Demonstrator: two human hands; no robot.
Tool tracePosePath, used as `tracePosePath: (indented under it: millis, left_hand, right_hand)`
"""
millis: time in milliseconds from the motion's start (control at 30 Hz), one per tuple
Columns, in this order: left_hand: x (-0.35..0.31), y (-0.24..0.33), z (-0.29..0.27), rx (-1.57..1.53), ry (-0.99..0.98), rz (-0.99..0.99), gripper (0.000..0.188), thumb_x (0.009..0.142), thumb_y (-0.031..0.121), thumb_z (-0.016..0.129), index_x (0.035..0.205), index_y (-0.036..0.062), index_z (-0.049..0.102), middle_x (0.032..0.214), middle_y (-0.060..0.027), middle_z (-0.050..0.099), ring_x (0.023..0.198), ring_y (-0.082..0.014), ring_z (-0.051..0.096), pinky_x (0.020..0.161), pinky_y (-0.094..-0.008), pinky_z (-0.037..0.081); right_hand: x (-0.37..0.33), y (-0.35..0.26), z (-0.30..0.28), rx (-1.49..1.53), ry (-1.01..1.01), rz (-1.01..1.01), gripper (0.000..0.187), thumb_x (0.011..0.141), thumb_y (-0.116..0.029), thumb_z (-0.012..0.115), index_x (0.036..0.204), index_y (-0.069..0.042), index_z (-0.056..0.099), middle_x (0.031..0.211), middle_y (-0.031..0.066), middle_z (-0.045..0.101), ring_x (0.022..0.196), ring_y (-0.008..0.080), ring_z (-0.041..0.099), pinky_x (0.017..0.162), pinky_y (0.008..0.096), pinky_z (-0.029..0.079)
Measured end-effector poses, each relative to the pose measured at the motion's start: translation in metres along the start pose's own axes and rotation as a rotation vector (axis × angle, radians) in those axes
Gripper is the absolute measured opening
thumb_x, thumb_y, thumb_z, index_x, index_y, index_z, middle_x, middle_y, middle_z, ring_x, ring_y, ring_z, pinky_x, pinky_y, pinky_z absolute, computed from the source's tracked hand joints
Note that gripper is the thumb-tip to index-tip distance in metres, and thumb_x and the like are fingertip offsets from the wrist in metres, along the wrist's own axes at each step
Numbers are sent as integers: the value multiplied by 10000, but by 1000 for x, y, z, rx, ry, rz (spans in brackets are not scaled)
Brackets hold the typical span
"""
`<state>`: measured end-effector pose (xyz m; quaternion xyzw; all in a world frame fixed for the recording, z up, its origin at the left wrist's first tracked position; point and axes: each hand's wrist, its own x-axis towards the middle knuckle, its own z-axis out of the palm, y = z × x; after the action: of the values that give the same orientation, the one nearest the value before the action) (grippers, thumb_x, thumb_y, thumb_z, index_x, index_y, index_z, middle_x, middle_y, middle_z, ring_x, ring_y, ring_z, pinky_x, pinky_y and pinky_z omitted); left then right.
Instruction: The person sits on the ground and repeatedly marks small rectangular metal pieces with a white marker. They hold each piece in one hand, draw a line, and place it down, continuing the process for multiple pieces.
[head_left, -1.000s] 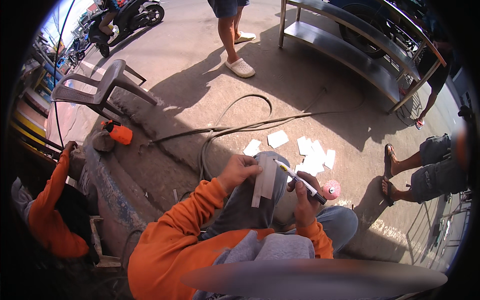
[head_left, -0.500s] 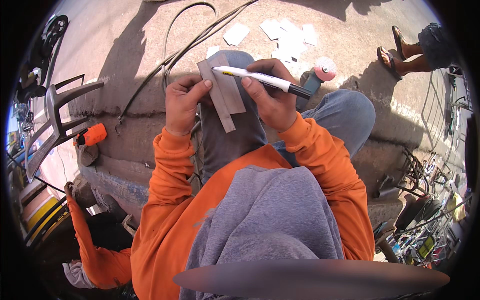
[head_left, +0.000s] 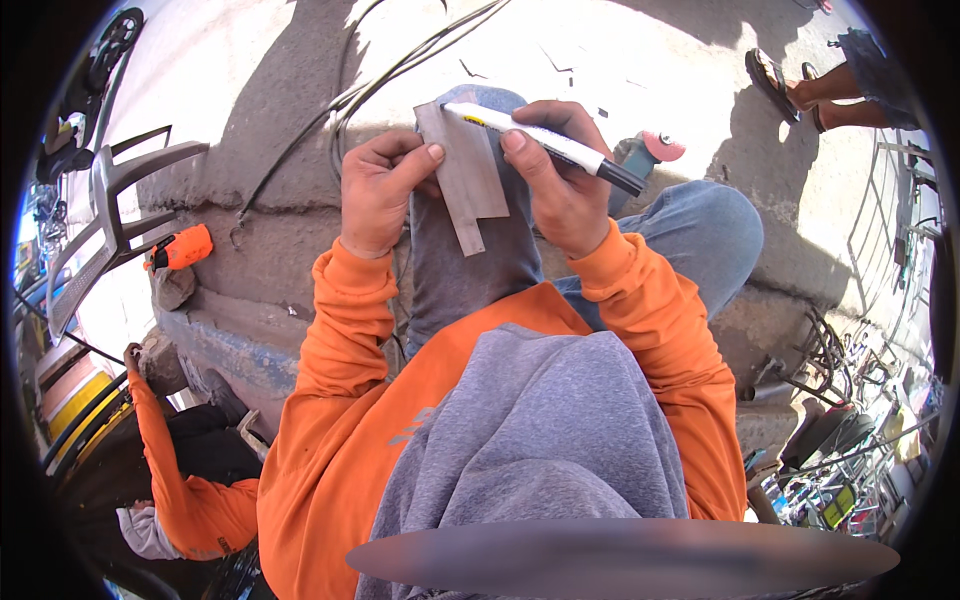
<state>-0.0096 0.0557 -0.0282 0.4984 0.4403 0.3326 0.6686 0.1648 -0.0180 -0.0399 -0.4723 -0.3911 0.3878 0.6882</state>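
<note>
My left hand (head_left: 380, 190) pinches a narrow grey metal strip (head_left: 462, 205) between thumb and fingers. Behind that strip lies a wider grey metal plate (head_left: 490, 180), over my jeans-clad knee (head_left: 480, 260). The strip's lower end sticks out past the plate. In my right hand (head_left: 565, 195) is a white marker (head_left: 540, 137) with a black end, held between thumb and fingers. Its tip is by the strip's upper end, at the plate's top edge; whether it touches cannot be made out.
An angle grinder (head_left: 640, 158) with a pink disc lies beyond my right hand. Dark cables (head_left: 375, 85) cross the ground. At left stand a plastic chair (head_left: 105, 235) and an orange container (head_left: 185, 247). A person's sandalled feet (head_left: 785, 95) are at upper right; another person (head_left: 190, 500) sits lower left.
Strip and plate have shifted slightly right, and the strip overlaps the plate more squarely. The marker tip has moved up toward their top edge. The person's feet at upper right have changed position.
</note>
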Motion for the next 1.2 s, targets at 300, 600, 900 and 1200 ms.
tracePosePath:
  millis: [300, 600, 900, 1200]
  left_hand:
    - [-3, -1, -2, 30, 0, 38, 146, 858, 79, 685, 879, -64, 669, 741, -81, 673, 608, -116, 623, 563, -222, 488]
    - [-3, -5, -11, -56, 5, 56, 170, 858, 92, 689, 895, -72, 664, 773, -94, 679, 642, -132, 646, 571, -235, 520]
    - [-2, 8, -10, -194, -55, 165, 149, 877, 78, 666, 924, -64, 658, 806, -114, 684, 657, -156, 659, 589, -256, 548]
    - [-5, 19, 5, -299, -191, 81, 182, 929, 89, 575, 992, -68, 641, 920, -168, 694, 770, -225, 700, 684, -317, 590]
  right_hand:
    - [-8, -6, -16, -207, -131, -47, 170, 884, -113, 686, 956, 9, 592, 836, 20, 583, 727, 65, 466, 643, 213, 381]
    - [-93, -23, -37, -133, -45, -73, 198, 918, -143, 635, 1037, 3, 574, 840, 115, 627, 766, 161, 606, 717, 283, 508]
    - [-29, -38, -14, -71, 53, -128, 321, 914, -118, 645, 1202, 0, 564, 961, 115, 662, 865, 180, 654, 789, 295, 527]
    - [-1, -45, 4, 11, 8, 36, 516, 783, 63, 740, 1243, 25, 509, 1075, 151, 647, 938, 175, 647, 818, 274, 549]
